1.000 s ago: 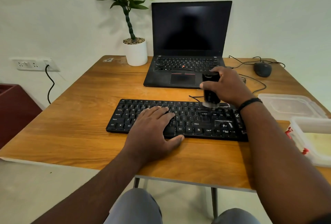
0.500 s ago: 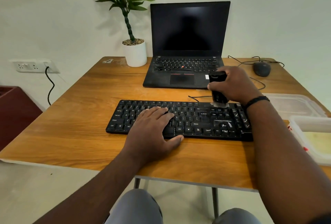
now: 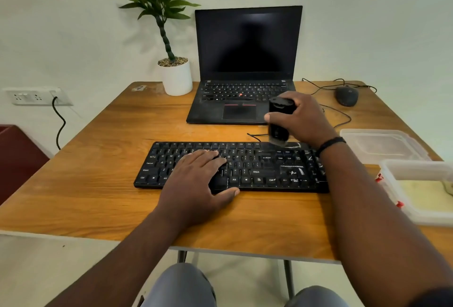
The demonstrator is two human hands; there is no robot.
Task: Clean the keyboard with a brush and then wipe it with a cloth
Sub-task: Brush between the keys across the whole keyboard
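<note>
A black keyboard (image 3: pixel 259 167) lies across the middle of the wooden table (image 3: pixel 103 194). My left hand (image 3: pixel 196 181) rests flat on its middle keys, fingers spread, thumb at the front edge. My right hand (image 3: pixel 300 118) grips a black brush (image 3: pixel 279 120) held upright, its pale bristles touching the keyboard's back edge right of centre. A yellowish cloth (image 3: pixel 426 196) lies in a clear plastic tub (image 3: pixel 397 189) at the table's right edge.
An open black laptop (image 3: pixel 247 61) stands behind the keyboard, with a potted plant (image 3: pixel 175 73) to its left. A wired mouse (image 3: pixel 346 95) sits at the back right. A clear lid (image 3: pixel 380 145) lies beside the tub. A wall socket (image 3: pixel 36 97) is at left.
My right hand with the brush moved back from the right-hand keys to the keyboard's rear edge, then a little left. My left hand stayed in place.
</note>
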